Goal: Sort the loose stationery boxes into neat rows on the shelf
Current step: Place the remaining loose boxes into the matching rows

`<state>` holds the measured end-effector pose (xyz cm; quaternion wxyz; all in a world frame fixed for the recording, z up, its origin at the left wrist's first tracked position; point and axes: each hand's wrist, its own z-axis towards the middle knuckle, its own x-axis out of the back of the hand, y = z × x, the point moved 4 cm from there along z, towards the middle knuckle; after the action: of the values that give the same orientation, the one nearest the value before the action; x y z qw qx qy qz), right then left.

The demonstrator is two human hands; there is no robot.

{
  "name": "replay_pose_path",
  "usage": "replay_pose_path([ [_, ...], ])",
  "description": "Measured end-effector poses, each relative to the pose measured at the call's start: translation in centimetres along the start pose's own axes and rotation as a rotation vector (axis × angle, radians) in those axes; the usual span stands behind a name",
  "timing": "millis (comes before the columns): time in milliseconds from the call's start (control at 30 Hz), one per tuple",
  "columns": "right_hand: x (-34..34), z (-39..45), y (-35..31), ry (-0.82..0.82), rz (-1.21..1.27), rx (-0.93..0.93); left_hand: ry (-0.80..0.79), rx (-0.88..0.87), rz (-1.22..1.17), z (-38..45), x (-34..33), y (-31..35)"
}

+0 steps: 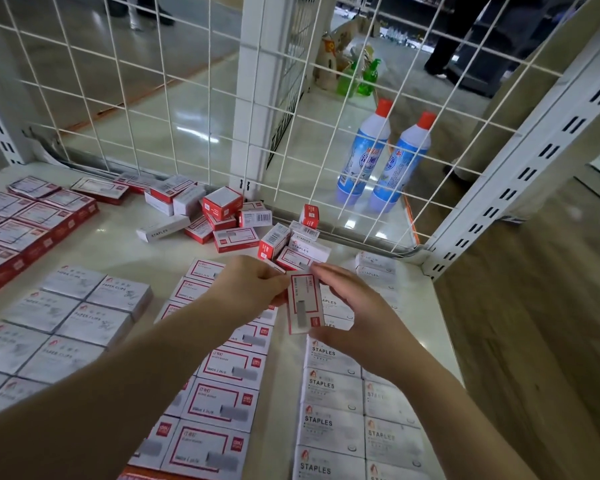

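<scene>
Small red-bordered white cardboard staple box [305,303] held above the white shelf [153,261], long axis pointing away from the body. Right hand [354,317] pinches it end to end, thumb at the near end; left hand [253,289] grips its left edge. Both forearms reach forward. Red-bordered box row [222,396] lies just below-left, nearest the left hand; loose box pile [229,216] behind.
</scene>
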<state>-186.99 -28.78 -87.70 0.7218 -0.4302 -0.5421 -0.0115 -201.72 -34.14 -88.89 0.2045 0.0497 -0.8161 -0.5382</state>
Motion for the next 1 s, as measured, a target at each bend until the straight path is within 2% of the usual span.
replay_pose_path([
  [133,-0.7,-0.6,1.0,0.074,0.054,-0.093,0.081,0.037,-0.001,0.2,-0.2,-0.4],
  [300,-1.5,-1.0,2.0,0.175,0.244,-0.214,0.155,0.025,-0.071,0.2,-0.3,-0.6],
  [533,-1.1,-0.3,1.7,0.181,0.446,-0.265,0.141,-0.006,-0.053,0.2,-0.9,-1.2],
  [733,-0.3,-0.3,2.0,0.143,0.357,-0.280,0.068,-0.071,0.001,0.0,-1.0,-1.5],
  [1000,-0.8,-0.2,2.7,0.288,0.462,-0.342,0.001,-0.050,-0.041,-0.5,-1.4,-2.4],
])
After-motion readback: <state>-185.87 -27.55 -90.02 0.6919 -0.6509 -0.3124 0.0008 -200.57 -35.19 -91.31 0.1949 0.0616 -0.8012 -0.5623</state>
